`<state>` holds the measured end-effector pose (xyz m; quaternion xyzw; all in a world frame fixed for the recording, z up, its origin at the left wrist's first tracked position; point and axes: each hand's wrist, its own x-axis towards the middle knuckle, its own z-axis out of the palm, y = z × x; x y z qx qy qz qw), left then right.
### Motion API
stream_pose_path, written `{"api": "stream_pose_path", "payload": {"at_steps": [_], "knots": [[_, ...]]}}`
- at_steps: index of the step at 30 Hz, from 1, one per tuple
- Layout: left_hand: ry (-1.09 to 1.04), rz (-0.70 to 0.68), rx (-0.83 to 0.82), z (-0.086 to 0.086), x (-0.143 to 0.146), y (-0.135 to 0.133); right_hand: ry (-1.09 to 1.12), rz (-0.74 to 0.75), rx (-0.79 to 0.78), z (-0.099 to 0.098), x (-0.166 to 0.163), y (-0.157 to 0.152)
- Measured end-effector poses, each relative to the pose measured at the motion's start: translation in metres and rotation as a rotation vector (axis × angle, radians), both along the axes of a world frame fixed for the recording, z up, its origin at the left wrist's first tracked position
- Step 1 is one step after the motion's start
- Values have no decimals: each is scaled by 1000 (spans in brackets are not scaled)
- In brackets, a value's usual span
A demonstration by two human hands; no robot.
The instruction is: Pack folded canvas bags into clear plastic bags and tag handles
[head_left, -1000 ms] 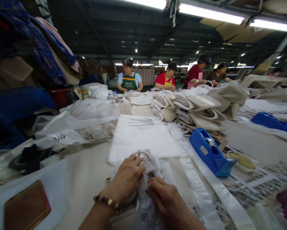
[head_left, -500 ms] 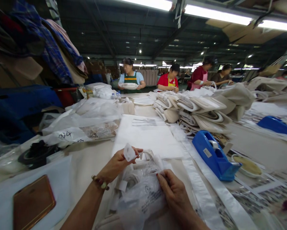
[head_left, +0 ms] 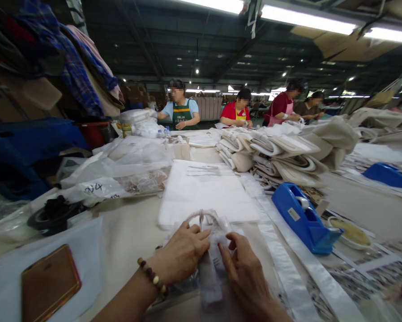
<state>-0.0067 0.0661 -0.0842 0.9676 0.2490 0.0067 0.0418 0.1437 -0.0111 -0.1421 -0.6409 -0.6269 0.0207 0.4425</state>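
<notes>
In front of me lies a light-coloured bag with a looped handle (head_left: pixel 203 215), wrapped in a clear plastic bag (head_left: pixel 211 284) with printing on it. My left hand (head_left: pixel 186 250), with a beaded bracelet at the wrist, is over the left side of the bundle. Its fingers are bent down onto the plastic just below the handle, and their tips are partly hidden. On the right side, my right hand (head_left: pixel 246 264) has its thumb and bent fingers at the plastic's edge, gripping it. Both forearms cover part of the bundle.
A stack of white sheets (head_left: pixel 207 192) lies beyond my hands. To the right stand a blue tape dispenser (head_left: pixel 305 219) and a small dish (head_left: pixel 350 233). At left are a phone (head_left: pixel 51 284), a black bowl (head_left: pixel 55 217) and plastic-bagged goods (head_left: pixel 127 165). Folded beige pieces (head_left: pixel 278 152) are piled behind; co-workers stand farther back.
My left hand has come down onto the bundle; the white translucent piece it held up is no longer visible. The handle now shows as an upright loop. A co-worker's arm reaches toward the bagged pile.
</notes>
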Motion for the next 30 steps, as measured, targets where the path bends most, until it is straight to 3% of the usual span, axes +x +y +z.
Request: {"api": "stream_pose_path", "payload": {"at_steps": [3, 5, 7, 12, 14, 16, 19, 22, 25, 27, 30], "knots": [[11, 26, 57, -4, 3, -3, -249, 180, 183, 3, -3, -8], [23, 40, 22, -1, 2, -2, -375, 336, 185, 2, -7, -9], [-2, 77, -53, 10, 1, 4, -431, 398, 145, -1, -10, -8], [-197, 509, -18, 39, 16, 37, -422, 395, 89, -8, -11, -4], [-203, 683, 3, 33, 30, 48, -417, 399, 96, -11, -10, -3], [-181, 819, -25, 17, 44, 52, -430, 390, 127, -15, -11, -3], [-142, 881, -87, -13, 60, 49, -435, 368, 200, -21, -12, -5], [-126, 874, -98, -29, 64, 44, -318, 431, 213, -11, 1, -7], [-122, 865, -93, -30, 62, 42, -43, 402, 87, 18, 33, 6], [-126, 861, -89, -28, 62, 42, 134, 323, -50, 34, 57, 31], [-147, 896, -84, -26, 62, 41, 350, 392, -284, 39, 76, 78]]}}
